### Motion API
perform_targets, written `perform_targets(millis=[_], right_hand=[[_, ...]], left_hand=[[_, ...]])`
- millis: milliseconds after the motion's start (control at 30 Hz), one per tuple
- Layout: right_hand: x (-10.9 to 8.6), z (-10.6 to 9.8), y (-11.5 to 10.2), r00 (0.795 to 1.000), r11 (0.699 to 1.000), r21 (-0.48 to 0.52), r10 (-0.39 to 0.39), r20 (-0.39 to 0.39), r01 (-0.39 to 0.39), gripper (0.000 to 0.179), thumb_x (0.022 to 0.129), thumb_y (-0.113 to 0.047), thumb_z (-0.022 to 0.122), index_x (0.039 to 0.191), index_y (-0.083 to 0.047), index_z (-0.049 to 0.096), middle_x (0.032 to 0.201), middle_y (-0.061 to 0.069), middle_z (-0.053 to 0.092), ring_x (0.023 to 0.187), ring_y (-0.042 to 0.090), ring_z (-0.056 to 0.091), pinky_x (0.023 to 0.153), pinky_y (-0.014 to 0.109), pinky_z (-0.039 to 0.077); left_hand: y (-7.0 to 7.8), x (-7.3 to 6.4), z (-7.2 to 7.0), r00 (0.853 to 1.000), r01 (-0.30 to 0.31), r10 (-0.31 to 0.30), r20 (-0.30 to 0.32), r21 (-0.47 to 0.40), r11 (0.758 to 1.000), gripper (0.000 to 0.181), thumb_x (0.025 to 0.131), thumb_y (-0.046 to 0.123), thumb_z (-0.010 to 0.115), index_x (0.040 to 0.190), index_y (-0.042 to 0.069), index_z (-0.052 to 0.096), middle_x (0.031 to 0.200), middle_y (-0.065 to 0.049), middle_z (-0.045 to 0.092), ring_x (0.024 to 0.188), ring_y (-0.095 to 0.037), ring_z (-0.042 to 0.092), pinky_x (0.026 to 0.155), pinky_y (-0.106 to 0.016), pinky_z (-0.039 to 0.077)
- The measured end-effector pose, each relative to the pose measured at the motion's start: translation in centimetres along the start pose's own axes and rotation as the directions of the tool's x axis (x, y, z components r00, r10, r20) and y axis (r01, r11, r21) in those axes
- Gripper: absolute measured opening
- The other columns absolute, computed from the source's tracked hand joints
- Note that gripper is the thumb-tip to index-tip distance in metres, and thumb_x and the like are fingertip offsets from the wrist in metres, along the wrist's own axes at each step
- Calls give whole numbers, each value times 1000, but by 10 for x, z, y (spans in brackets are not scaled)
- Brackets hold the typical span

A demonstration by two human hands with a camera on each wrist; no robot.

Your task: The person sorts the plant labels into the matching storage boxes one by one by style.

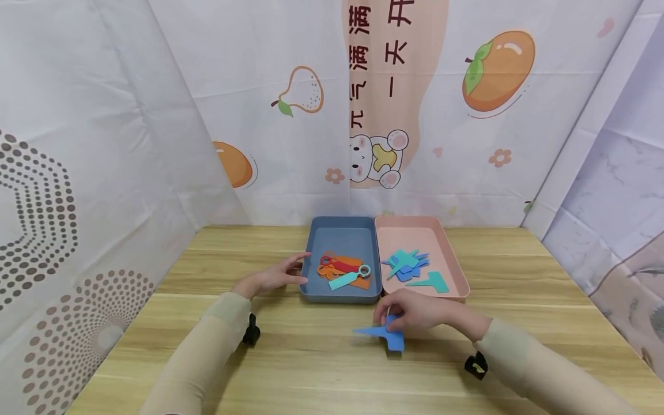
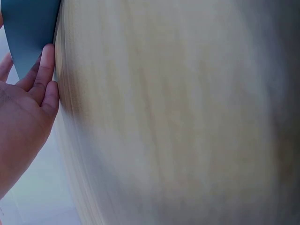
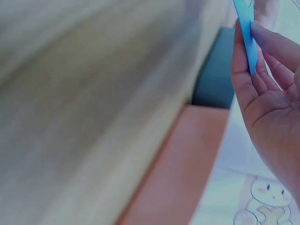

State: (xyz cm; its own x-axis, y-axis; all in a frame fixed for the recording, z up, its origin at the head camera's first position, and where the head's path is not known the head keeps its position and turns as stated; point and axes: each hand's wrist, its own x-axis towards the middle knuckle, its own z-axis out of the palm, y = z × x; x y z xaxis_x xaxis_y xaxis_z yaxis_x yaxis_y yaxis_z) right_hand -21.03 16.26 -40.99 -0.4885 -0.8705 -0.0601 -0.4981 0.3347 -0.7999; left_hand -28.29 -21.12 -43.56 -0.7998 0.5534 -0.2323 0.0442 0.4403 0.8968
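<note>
My right hand (image 1: 415, 309) pinches a blue T-shaped plant label (image 1: 395, 342) between thumb and fingers, over the table just in front of the pink tray (image 1: 407, 235). In the right wrist view the label (image 3: 251, 51) is seen nearly edge-on. My left hand (image 1: 276, 276) rests with loosely extended fingers at the left wall of the blue-grey tray (image 1: 342, 236). The left wrist view shows those fingertips (image 2: 48, 55) against the tray's outer wall (image 2: 35, 28). Inside the pink tray lie several blue and teal T-shaped labels (image 1: 404, 262), one teal label (image 1: 438, 282) apart at the front.
In the blue-grey tray are several orange labels (image 1: 360, 283) with ring ends, a red one (image 1: 344, 266) and a teal one (image 1: 342, 280). Both trays stand side by side on the wooden table (image 1: 311, 369), near a printed curtain (image 1: 290, 190) at the back.
</note>
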Motion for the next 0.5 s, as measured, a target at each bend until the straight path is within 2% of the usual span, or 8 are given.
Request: perform_targets(millis=[200, 333, 500], right_hand=[[-9, -19, -7, 996, 999, 27, -32, -78, 34, 21, 91, -6, 67, 112, -1, 66, 97, 4, 65, 84, 13, 60, 75, 27, 52], [-16, -33, -9, 987, 1000, -21, -16, -160, 13, 22, 91, -6, 68, 113, -2, 68, 103, 1, 66, 91, 18, 61, 81, 27, 52], [-25, -54, -10, 967, 992, -119, 11, -253, -43, 17, 91, -5, 68, 108, -5, 71, 99, 1, 68, 83, 16, 59, 73, 24, 51]], left_hand=[[0, 1, 0, 1000, 8, -8, -2, 0, 1000, 74, 97, 19, 62, 157, 18, 17, 154, -25, 20, 138, -40, 27, 109, -55, 25], [-1, 2, -1, 1000, 19, -19, -8, -6, 1000, 75, 96, 19, 63, 156, 19, 18, 154, -23, 22, 138, -38, 29, 110, -53, 26], [-2, 3, -1, 1000, 7, -7, -6, -1, 1000, 75, 97, 19, 62, 156, 16, 17, 154, -25, 22, 138, -40, 29, 110, -55, 25]])
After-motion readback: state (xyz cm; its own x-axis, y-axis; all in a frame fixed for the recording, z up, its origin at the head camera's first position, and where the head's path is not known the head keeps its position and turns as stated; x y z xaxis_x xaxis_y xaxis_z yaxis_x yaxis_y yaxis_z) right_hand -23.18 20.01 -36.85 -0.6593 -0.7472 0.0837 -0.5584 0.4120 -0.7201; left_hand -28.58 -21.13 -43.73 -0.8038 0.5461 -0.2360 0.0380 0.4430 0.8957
